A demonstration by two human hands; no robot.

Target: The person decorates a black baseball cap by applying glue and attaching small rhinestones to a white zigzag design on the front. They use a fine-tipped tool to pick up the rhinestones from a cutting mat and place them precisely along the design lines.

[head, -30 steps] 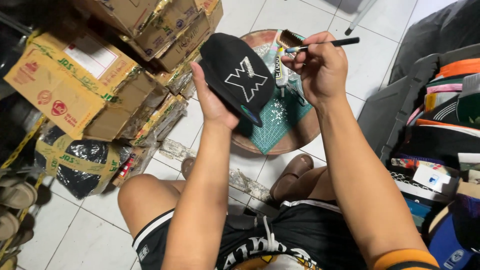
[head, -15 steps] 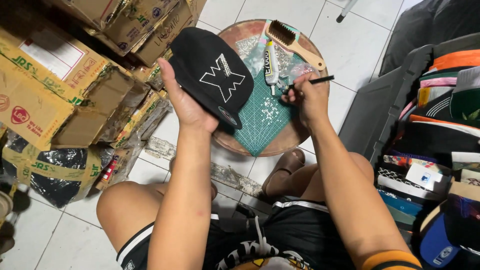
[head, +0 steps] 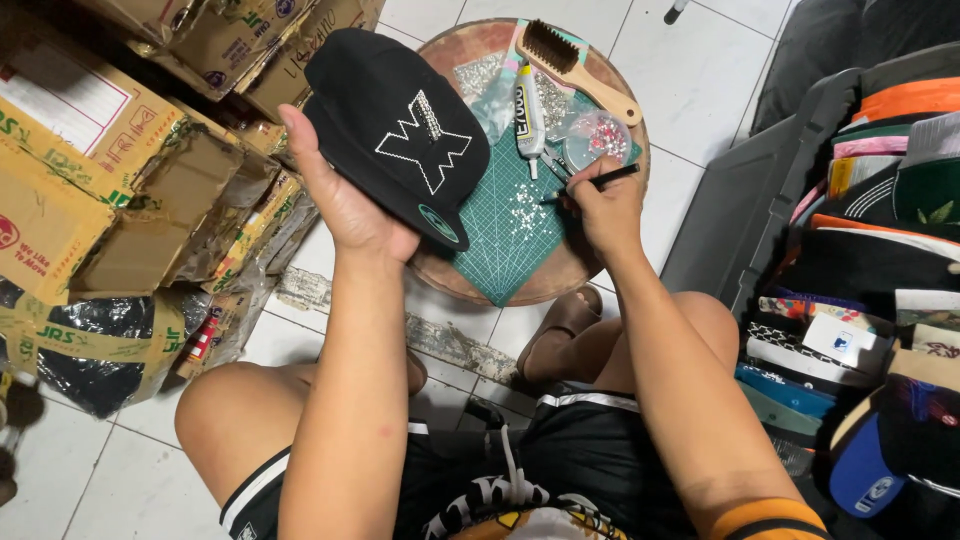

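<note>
A black cap (head: 395,135) is being gripped from underneath by the left hand (head: 345,205), its front panel with the white stitched emblem being turned up toward the eyes, seemingly so the design can be worked on. A thin black pick-up pen (head: 590,183) is being pinched in the closed fingers of the right hand (head: 605,205), its tip being lowered to the small stones scattered on the green cutting mat (head: 505,235). The mat is being carried by a round wooden stool (head: 470,50). Farther off, a glue tube (head: 528,110), a clear round dish (head: 597,138) of stones and a wooden brush (head: 575,65) are being kept within reach.
</note>
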